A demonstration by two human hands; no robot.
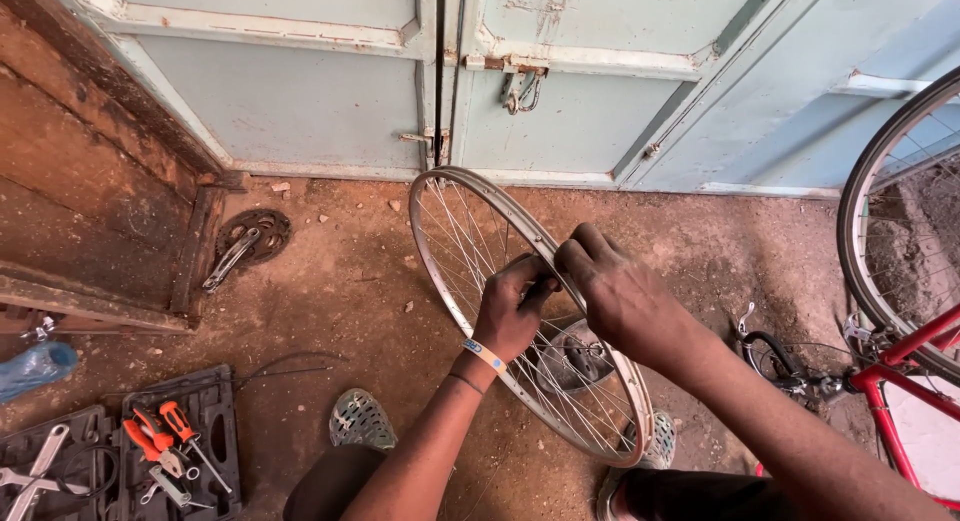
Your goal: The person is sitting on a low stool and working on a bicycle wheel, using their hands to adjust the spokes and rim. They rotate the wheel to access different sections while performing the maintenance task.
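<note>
A: What's sitting around the hands, biggest first?

B: Beyond them the pale blue metal doors [300, 101] are standing shut. Off to the right hand's side a red bicycle [905, 371] is leaning, its tyred wheel rising above. Between both hands the bare spoked wheel [470, 231] is standing upright on the dirt floor [330, 291], its hub just below the wrists.

A: And the hands themselves?

B: The left hand [512, 309] is reaching through the spokes, fingers curled shut around what looks like a spoke near the rim. The right hand [620, 296] is closing over the rim's edge, fingertips pinching at the same spot.

A: Smaller things?

B: Down left of the left forearm an open tool case [215, 421] is holding orange-handled pliers [150, 431]; farther out, a chainring with crank [245, 239] is lying by the step.

A: Advice for this grip?

B: I'd judge the rim wants steadying with the right hand while the left works one spoke only, turning gently so neighbouring spokes aren't bending.
</note>
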